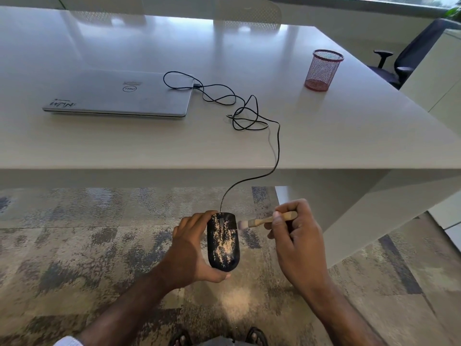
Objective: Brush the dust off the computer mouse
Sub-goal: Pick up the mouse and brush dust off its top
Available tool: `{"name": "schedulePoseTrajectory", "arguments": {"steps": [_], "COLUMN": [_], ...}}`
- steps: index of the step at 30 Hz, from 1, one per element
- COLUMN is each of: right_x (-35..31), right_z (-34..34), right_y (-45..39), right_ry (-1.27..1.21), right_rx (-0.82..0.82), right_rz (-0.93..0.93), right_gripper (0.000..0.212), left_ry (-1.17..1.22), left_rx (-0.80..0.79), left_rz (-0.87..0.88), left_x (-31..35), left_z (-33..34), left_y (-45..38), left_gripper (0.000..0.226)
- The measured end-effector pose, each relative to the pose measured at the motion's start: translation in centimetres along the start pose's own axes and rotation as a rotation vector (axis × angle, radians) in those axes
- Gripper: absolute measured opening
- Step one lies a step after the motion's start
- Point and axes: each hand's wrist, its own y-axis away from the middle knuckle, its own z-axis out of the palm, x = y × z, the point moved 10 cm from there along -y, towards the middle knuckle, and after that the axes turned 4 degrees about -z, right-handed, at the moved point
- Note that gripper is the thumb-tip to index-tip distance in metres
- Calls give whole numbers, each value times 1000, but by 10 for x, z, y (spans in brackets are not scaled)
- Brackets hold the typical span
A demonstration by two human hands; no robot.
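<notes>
A black computer mouse [223, 242] speckled with pale dust is held in the air below the table's front edge, over the carpet. My left hand [192, 250] grips it from the left side and underneath. My right hand [296, 233] pinches a small wooden-handled brush [264, 221]. Its bristle tip sits just right of the mouse's upper right edge. The mouse's black cable [252, 108] runs up over the table edge, coils on the table and ends at the laptop.
A closed silver laptop [119, 96] lies on the white table [349, 136] at the left. A red mesh pen cup [323, 69] stands at the right. An office chair [409, 56] is at the far right. Patterned carpet [87, 245] and my sandalled feet are below.
</notes>
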Motion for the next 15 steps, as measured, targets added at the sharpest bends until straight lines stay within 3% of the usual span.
{"name": "schedulePoseTrajectory", "arguments": {"steps": [15], "right_x": [2], "right_z": [2], "right_y": [3], "right_ry": [-139], "right_rx": [-28], "right_rz": [14], "right_gripper": [4], "left_ry": [30], "left_rx": [18], "left_rz": [40], "left_x": [0], "left_z": [-1], "left_y": [-3], "left_gripper": [126]}}
